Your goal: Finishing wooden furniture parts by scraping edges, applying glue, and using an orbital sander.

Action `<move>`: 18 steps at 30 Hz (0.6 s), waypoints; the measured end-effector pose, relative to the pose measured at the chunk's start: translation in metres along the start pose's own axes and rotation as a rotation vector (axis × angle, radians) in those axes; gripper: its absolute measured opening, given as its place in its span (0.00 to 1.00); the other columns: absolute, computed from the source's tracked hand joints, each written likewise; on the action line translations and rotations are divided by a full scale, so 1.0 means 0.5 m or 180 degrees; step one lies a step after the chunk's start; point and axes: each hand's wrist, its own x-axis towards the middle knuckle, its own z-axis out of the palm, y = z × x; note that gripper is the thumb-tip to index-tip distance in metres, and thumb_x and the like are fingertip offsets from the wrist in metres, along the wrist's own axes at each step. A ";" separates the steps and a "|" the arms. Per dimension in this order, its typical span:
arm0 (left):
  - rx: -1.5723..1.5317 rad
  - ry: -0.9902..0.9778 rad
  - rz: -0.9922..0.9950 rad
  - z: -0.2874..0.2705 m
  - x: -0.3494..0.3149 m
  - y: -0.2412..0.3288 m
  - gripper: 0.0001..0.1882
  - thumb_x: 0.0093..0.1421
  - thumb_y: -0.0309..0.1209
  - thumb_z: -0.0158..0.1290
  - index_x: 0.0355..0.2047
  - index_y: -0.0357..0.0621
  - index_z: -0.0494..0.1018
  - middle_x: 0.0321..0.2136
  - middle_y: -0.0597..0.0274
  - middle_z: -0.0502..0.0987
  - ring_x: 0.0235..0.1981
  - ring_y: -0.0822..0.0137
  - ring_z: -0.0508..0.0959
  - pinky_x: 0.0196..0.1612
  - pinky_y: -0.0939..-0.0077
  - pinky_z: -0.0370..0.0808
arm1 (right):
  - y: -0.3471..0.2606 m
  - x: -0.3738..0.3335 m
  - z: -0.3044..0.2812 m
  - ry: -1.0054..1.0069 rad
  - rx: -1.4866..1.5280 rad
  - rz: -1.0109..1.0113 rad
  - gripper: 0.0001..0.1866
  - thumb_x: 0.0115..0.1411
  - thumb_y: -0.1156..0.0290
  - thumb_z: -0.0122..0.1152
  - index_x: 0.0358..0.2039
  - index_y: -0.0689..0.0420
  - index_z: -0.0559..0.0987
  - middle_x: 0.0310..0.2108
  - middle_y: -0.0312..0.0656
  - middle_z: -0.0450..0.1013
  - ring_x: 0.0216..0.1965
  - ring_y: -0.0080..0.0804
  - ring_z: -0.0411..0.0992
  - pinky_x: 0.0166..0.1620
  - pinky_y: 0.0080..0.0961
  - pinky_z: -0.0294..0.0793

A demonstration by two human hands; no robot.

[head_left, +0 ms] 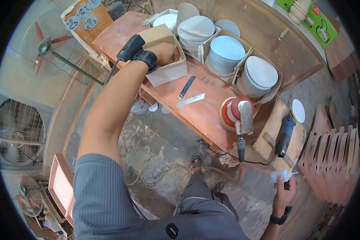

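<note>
Dusty workshop, reddish tabletop [212,120]: left hand [166,53] inside an open cardboard box [170,74], right hand [285,196] on a small white bottle [281,176].

Head view: the box sits near 12 o'clock; the left fingers are hidden in it, so their grip and the contents cannot be told. At 4 o'clock, off the tabletop, the right hand pinches the nozzled bottle between thumb and fingers. The work looks partway: bottle in hand, the reach into the box unfinished. At 1 o'clock a cardboard holder [219,75] carries a stack of pale discs [227,49]; at 2 o'clock a second holder [278,90] carries another stack [262,71]. A red sander [240,110] rests untouched at 3 o'clock.
</note>
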 end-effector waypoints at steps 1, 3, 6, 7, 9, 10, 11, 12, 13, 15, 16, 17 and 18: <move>-0.0080 0.0126 -0.0077 -0.009 -0.007 0.003 0.10 0.48 0.33 0.60 0.31 0.45 0.83 0.27 0.50 0.81 0.29 0.55 0.80 0.35 0.64 0.75 | -0.001 0.002 0.000 -0.0018 -0.0006 0.0008 0.11 0.63 0.70 0.60 0.43 0.62 0.75 0.30 0.32 0.72 0.28 0.16 0.67 0.30 0.14 0.66; -0.0437 0.0456 -0.0283 -0.032 -0.046 -0.001 0.09 0.53 0.35 0.58 0.28 0.43 0.81 0.22 0.53 0.80 0.22 0.62 0.77 0.29 0.69 0.73 | -0.006 0.005 0.001 -0.0179 -0.0036 -0.0008 0.11 0.63 0.71 0.60 0.43 0.62 0.75 0.33 0.33 0.71 0.30 0.16 0.68 0.31 0.14 0.67; -0.1252 0.1337 -0.1006 -0.078 -0.143 0.039 0.13 0.57 0.38 0.56 0.28 0.40 0.80 0.20 0.55 0.78 0.20 0.64 0.76 0.27 0.70 0.72 | -0.018 0.006 0.001 -0.0407 -0.0056 -0.0254 0.10 0.63 0.72 0.61 0.41 0.63 0.75 0.36 0.34 0.71 0.32 0.17 0.68 0.33 0.14 0.68; -0.1227 0.1382 -0.1132 -0.089 -0.193 0.058 0.13 0.57 0.38 0.56 0.28 0.40 0.80 0.20 0.55 0.78 0.20 0.64 0.76 0.27 0.70 0.72 | -0.027 0.006 -0.001 -0.0525 -0.0033 -0.0314 0.10 0.63 0.72 0.61 0.41 0.63 0.75 0.36 0.34 0.71 0.32 0.17 0.68 0.33 0.14 0.68; -0.0913 0.2545 -0.1137 -0.088 -0.311 0.121 0.17 0.58 0.41 0.56 0.25 0.37 0.77 0.21 0.46 0.77 0.22 0.51 0.76 0.29 0.63 0.72 | -0.044 0.006 -0.003 -0.0907 0.0041 -0.0209 0.10 0.61 0.73 0.61 0.41 0.63 0.75 0.38 0.36 0.71 0.35 0.19 0.69 0.37 0.18 0.70; -0.0687 0.2645 -0.1226 -0.077 -0.375 0.170 0.16 0.62 0.40 0.53 0.27 0.38 0.77 0.18 0.59 0.77 0.21 0.69 0.77 0.26 0.73 0.71 | -0.047 0.001 0.005 -0.1023 0.0047 -0.0272 0.10 0.61 0.73 0.61 0.41 0.63 0.75 0.38 0.36 0.71 0.35 0.19 0.69 0.37 0.18 0.70; -0.0943 0.2823 -0.1654 -0.038 -0.442 0.212 0.15 0.63 0.39 0.52 0.28 0.38 0.76 0.20 0.61 0.78 0.22 0.72 0.77 0.28 0.74 0.72 | -0.051 -0.007 0.015 -0.1142 0.0162 -0.0333 0.10 0.61 0.74 0.61 0.41 0.63 0.75 0.38 0.36 0.71 0.36 0.21 0.70 0.39 0.19 0.70; -0.1294 0.3093 -0.1758 0.001 -0.513 0.270 0.14 0.63 0.38 0.52 0.30 0.39 0.76 0.21 0.62 0.78 0.23 0.73 0.76 0.29 0.75 0.72 | -0.052 -0.013 0.023 -0.1290 0.0280 -0.0392 0.11 0.60 0.75 0.62 0.42 0.63 0.74 0.37 0.36 0.71 0.37 0.22 0.70 0.41 0.21 0.70; -0.1593 0.3215 -0.1981 0.045 -0.582 0.340 0.12 0.64 0.37 0.51 0.32 0.40 0.75 0.22 0.64 0.77 0.25 0.75 0.75 0.31 0.76 0.72 | -0.051 -0.014 0.024 -0.1667 0.0352 -0.0467 0.12 0.60 0.77 0.60 0.44 0.64 0.73 0.38 0.38 0.71 0.39 0.24 0.70 0.44 0.23 0.71; -0.1876 0.3389 -0.2633 0.181 -0.727 0.470 0.11 0.65 0.36 0.50 0.32 0.41 0.73 0.23 0.66 0.76 0.26 0.75 0.74 0.32 0.77 0.71 | -0.068 -0.030 0.045 -0.2217 0.0403 -0.0769 0.13 0.60 0.78 0.59 0.45 0.65 0.72 0.39 0.39 0.72 0.39 0.25 0.71 0.45 0.24 0.71; -0.2226 0.3581 -0.3069 0.253 -0.789 0.554 0.11 0.65 0.36 0.50 0.31 0.41 0.72 0.23 0.66 0.76 0.26 0.75 0.74 0.32 0.77 0.71 | -0.076 -0.046 0.049 -0.2522 0.0405 -0.0969 0.13 0.60 0.79 0.58 0.45 0.65 0.71 0.39 0.40 0.72 0.40 0.25 0.71 0.46 0.25 0.71; -0.2579 0.3808 -0.3537 0.326 -0.849 0.660 0.11 0.65 0.36 0.50 0.31 0.41 0.71 0.22 0.65 0.76 0.25 0.75 0.74 0.32 0.77 0.70 | -0.078 -0.054 0.051 -0.2828 0.0339 -0.1118 0.13 0.60 0.80 0.56 0.46 0.66 0.71 0.40 0.41 0.72 0.41 0.26 0.71 0.48 0.26 0.71; -0.2512 0.3727 -0.4127 0.413 -0.910 0.759 0.11 0.66 0.36 0.49 0.31 0.41 0.70 0.23 0.64 0.75 0.25 0.75 0.74 0.32 0.77 0.70 | -0.071 -0.069 0.065 -0.3104 0.0310 -0.1371 0.13 0.60 0.80 0.56 0.46 0.66 0.71 0.41 0.40 0.72 0.42 0.26 0.71 0.48 0.26 0.70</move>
